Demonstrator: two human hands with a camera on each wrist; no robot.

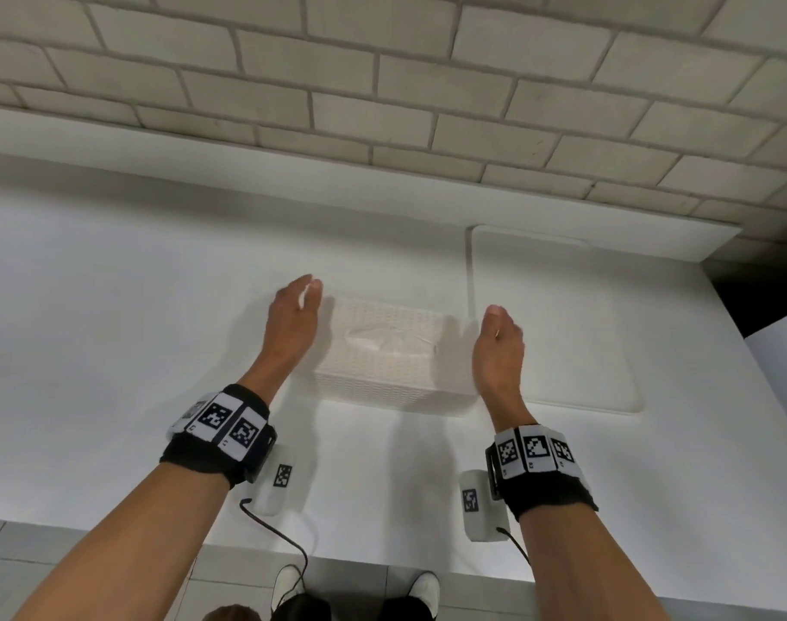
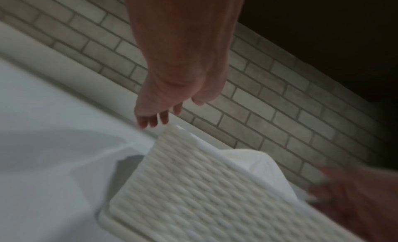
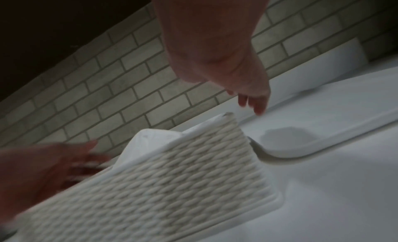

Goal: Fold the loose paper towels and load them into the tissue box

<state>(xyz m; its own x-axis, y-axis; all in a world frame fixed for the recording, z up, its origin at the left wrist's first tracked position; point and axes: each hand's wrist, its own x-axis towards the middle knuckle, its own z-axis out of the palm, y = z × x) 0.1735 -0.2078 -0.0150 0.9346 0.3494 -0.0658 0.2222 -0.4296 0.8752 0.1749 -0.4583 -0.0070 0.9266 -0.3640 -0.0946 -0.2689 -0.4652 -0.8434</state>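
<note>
Both hands [image 1: 293, 316] [image 1: 499, 347] flank woven-look tissue box [image 1: 396, 351] (prob. plastic).

Tissue box [image 1: 393, 351]: white, rectangular, with a woven basket-like texture on its sides and top. It sits flat and upright on the white surface [image 1: 113, 329], its long axis running left to right, its right end just beside the left edge of a white tray.

Paper towel [image 1: 384, 340]: white and slightly crumpled, pokes up through the slot in the middle of the box top. In the left wrist view it [image 2: 258, 164] rises as a soft rounded peak above the box's [image 2: 193, 186] textured side; the right wrist view shows the same peak [image 3: 150, 143] above the weave [image 3: 172, 177]. The box lid is on.
</note>
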